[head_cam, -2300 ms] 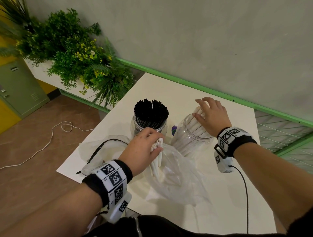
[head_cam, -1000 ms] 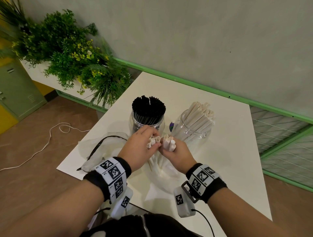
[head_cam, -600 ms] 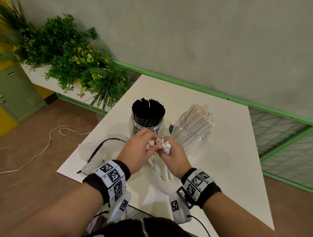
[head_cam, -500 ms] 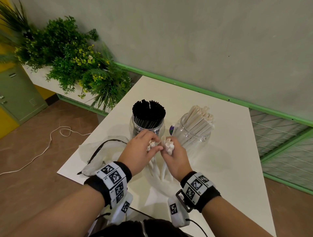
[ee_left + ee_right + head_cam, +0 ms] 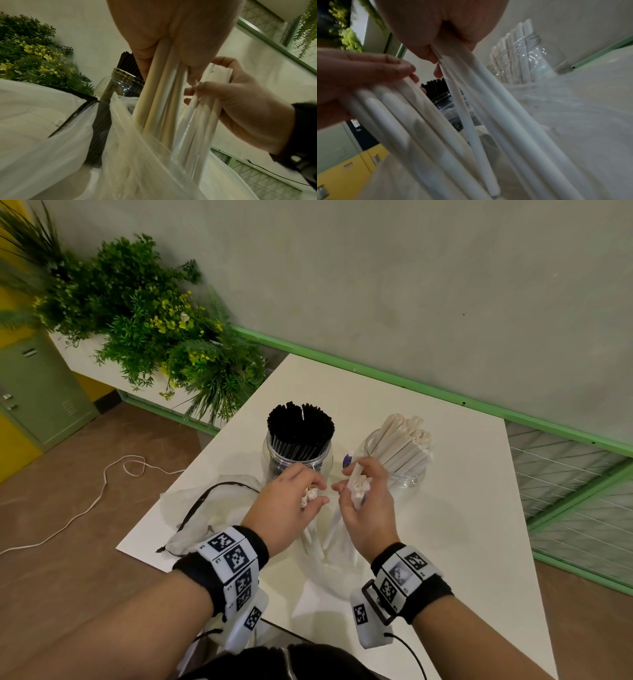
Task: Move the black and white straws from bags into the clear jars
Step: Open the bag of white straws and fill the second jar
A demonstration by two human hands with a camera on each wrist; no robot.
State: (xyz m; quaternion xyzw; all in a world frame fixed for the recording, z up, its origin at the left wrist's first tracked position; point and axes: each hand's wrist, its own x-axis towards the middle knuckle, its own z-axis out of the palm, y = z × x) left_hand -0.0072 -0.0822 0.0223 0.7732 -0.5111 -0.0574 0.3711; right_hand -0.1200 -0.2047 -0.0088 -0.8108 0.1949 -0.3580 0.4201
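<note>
Two clear jars stand on the white table (image 5: 394,392). The left jar (image 5: 297,453) is packed with black straws (image 5: 300,424); the right jar (image 5: 400,470) holds several white straws (image 5: 404,440) leaning right. In front of them my left hand (image 5: 291,505) grips a bunch of white straws (image 5: 157,102) whose lower ends stand in a clear plastic bag (image 5: 137,162). My right hand (image 5: 366,505) grips a second bunch of white straws (image 5: 488,102), lifted slightly toward the right jar. The two hands are a little apart.
An emptied clear bag with a black drawstring (image 5: 212,501) lies at the table's left corner. A small purple object (image 5: 348,460) sits between the jars. Green plants (image 5: 144,316) stand on a ledge at left; a wall with a green rail (image 5: 411,385) runs behind.
My right hand came from the white-straw jar to the bag, took part of the bunch from the left hand, and has now drawn away rightward and up with it.
</note>
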